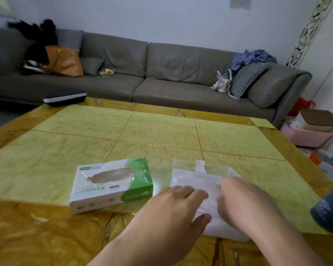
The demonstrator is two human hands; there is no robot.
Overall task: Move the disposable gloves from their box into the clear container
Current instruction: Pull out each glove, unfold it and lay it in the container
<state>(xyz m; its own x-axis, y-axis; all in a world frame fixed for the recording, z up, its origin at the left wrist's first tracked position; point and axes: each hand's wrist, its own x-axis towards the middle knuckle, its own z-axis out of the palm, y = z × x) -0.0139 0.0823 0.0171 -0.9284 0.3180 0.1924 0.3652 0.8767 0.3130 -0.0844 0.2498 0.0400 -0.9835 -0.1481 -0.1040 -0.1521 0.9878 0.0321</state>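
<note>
Now both hands lie on the gloves (210, 204), a white stack by the clear container (196, 173), right of the box (112, 186) on the bench (85, 135). The left hand (173, 212) rests with straight fingers; the right hand (246, 204) looks loosely curved, its grip blurred. Right of the box and past the hands stands a dark cup (331, 210). Beyond the box, a sofa (142, 73) and black case (64, 97).

A green-and-white glove box (112, 186) lies flat on the tabletop (161, 131), its oval top opening showing brown inside, just left of a flat clear container (196, 175) holding a whitish wad of gloves (210, 208).
</note>
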